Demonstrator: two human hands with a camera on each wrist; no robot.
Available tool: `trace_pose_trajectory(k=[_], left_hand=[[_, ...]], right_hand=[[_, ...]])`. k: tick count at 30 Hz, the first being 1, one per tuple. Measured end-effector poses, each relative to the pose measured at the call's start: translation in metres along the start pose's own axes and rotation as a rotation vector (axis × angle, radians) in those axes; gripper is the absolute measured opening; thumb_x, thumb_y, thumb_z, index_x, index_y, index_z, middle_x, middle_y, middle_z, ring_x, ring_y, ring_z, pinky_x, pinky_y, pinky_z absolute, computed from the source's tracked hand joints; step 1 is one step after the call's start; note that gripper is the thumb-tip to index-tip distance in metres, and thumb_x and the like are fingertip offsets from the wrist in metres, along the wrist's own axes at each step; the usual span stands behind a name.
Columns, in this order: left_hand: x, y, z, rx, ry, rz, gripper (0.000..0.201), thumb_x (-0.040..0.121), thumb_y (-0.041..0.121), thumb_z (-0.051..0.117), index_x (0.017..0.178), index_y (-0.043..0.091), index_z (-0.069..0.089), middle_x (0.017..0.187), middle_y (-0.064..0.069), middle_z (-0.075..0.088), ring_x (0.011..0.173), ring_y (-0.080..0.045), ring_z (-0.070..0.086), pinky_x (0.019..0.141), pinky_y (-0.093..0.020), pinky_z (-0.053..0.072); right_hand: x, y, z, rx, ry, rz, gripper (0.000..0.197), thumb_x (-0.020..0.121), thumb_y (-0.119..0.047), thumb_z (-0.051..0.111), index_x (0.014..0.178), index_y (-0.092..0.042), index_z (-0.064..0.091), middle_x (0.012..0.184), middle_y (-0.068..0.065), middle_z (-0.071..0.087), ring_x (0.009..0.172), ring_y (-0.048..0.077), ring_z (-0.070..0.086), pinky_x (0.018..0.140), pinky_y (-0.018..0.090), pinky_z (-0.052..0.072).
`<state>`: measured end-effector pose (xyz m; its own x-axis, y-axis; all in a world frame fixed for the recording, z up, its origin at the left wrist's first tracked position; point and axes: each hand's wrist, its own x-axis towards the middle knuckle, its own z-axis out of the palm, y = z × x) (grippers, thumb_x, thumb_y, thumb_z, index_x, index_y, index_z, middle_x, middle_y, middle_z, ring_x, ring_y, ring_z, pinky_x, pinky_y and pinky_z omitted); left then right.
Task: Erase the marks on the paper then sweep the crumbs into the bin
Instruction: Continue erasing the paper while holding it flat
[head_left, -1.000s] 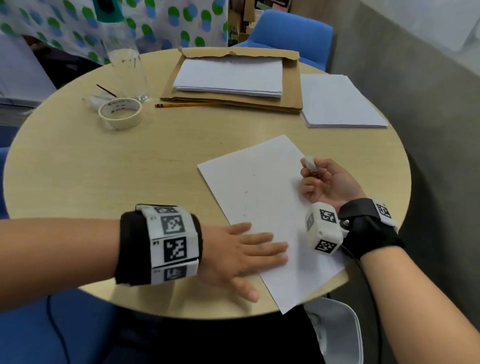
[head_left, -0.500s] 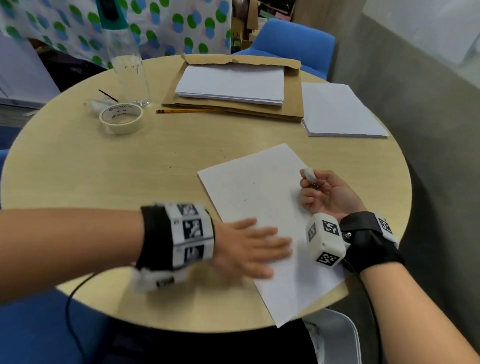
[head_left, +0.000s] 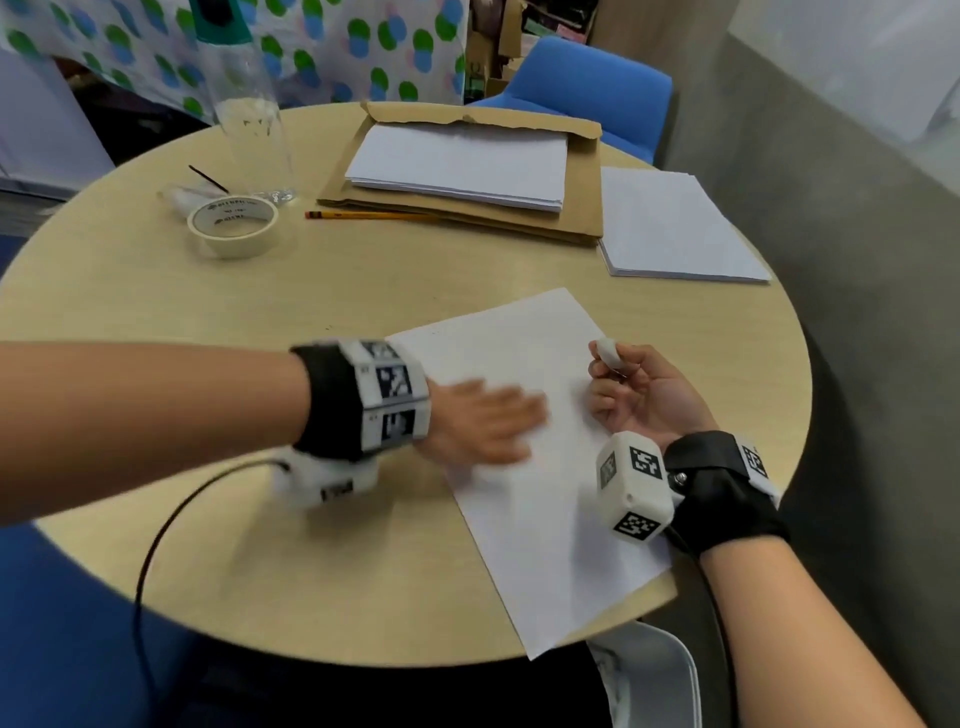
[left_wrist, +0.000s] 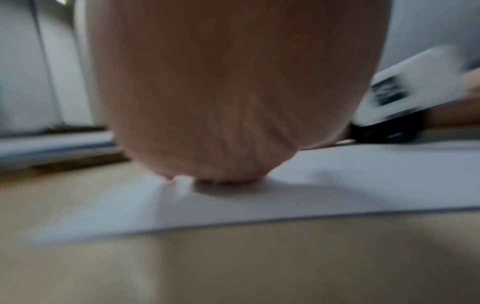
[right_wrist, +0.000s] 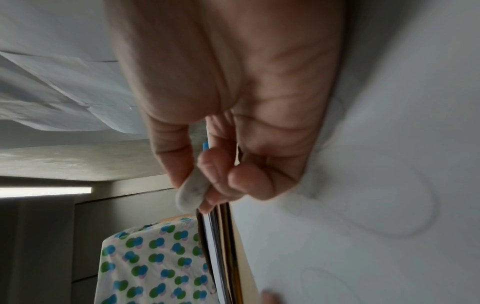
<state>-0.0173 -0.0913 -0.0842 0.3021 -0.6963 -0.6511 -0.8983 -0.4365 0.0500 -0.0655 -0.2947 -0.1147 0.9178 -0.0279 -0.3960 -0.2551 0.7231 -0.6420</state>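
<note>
White paper (head_left: 524, 452) lies on our round desk (head_left: 322, 301), its near corner over the edge above the bin (head_left: 654, 675). We press our left hand (head_left: 483, 423) flat on the sheet, fingers straight and blurred, so that grip is released. Our right hand (head_left: 644, 395) rests at the sheet's right edge, its grip pinching the eraser (head_left: 607, 351) between thumb and curled fingers. Faint looping marks (right_wrist: 405, 205) show in the right wrist view.
</note>
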Motion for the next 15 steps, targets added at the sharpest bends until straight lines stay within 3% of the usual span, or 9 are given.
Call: trace_pose_trajectory(k=[2,4,5,7,9,11,15], left_hand=[[0.004,-0.034,-0.014,-0.052,0.106,-0.325,0.067,0.098,0.05,0.012,0.148,0.014,-0.015,0.156,-0.002,-0.022,0.146,-0.017,-0.014,0.117,-0.039,-0.006],[0.004,-0.056,-0.026,-0.059,0.199,-0.47,0.08,0.093,0.06,0.016,0.149,0.01,-0.012,0.156,-0.006,-0.021,0.146,-0.019,-0.013,0.117,-0.04,-0.007],[0.004,-0.058,-0.029,-0.071,0.228,-0.439,0.085,0.092,0.062,0.022,0.148,0.009,-0.013,0.156,-0.007,-0.023,0.146,-0.02,-0.014,0.117,-0.04,-0.006],[0.005,-0.05,-0.032,-0.157,0.223,-0.254,0.095,0.088,0.06,0.04,0.148,0.011,-0.016,0.155,-0.005,-0.023,0.145,-0.02,-0.015,0.117,-0.039,-0.005],[0.01,-0.036,-0.029,-0.269,0.191,-0.129,0.104,0.083,0.055,0.056,0.149,0.015,-0.013,0.157,0.0,-0.018,0.145,-0.017,-0.016,0.118,-0.036,-0.005],[0.018,-0.03,-0.022,-0.354,0.203,-0.09,0.107,0.079,0.05,0.065,0.15,0.017,-0.007,0.158,0.002,-0.013,0.146,-0.015,-0.012,0.12,-0.035,-0.003],[0.028,-0.03,-0.015,-0.392,0.236,-0.078,0.113,0.074,0.047,0.072,0.151,0.019,-0.006,0.158,0.002,-0.014,0.146,-0.014,-0.008,0.119,-0.032,-0.003]], right_hand=[[-0.002,0.001,0.004,-0.018,0.046,-0.013,0.04,0.036,-0.018,0.085,0.072,-0.006,0.072,0.061,0.0,0.054,0.039,0.008,0.039,0.041,0.016,0.04],[-0.004,0.002,0.012,-0.072,0.15,-0.038,0.02,0.064,-0.016,0.071,0.08,-0.006,0.068,0.065,0.001,0.051,0.038,0.007,0.039,0.04,0.015,0.04],[-0.004,0.003,0.016,-0.102,0.2,-0.054,0.012,0.076,-0.014,0.062,0.084,-0.006,0.064,0.068,0.0,0.049,0.037,0.006,0.041,0.04,0.015,0.041],[-0.002,0.005,0.022,-0.163,0.265,-0.082,0.01,0.087,-0.012,0.054,0.086,-0.007,0.062,0.07,0.001,0.052,0.037,0.004,0.045,0.041,0.014,0.043],[0.0,0.006,0.03,-0.248,0.298,-0.072,0.007,0.087,-0.011,0.056,0.085,-0.008,0.063,0.074,0.002,0.056,0.036,0.003,0.047,0.042,0.013,0.045],[-0.001,0.003,0.039,-0.389,0.296,-0.007,0.005,0.087,-0.01,0.059,0.085,-0.008,0.063,0.077,0.003,0.058,0.038,0.002,0.048,0.043,0.012,0.046],[-0.002,-0.01,0.062,-0.921,0.258,0.12,0.01,0.082,-0.009,0.066,0.089,-0.002,0.065,0.071,0.005,0.059,0.054,0.01,0.048,0.049,0.017,0.046]])
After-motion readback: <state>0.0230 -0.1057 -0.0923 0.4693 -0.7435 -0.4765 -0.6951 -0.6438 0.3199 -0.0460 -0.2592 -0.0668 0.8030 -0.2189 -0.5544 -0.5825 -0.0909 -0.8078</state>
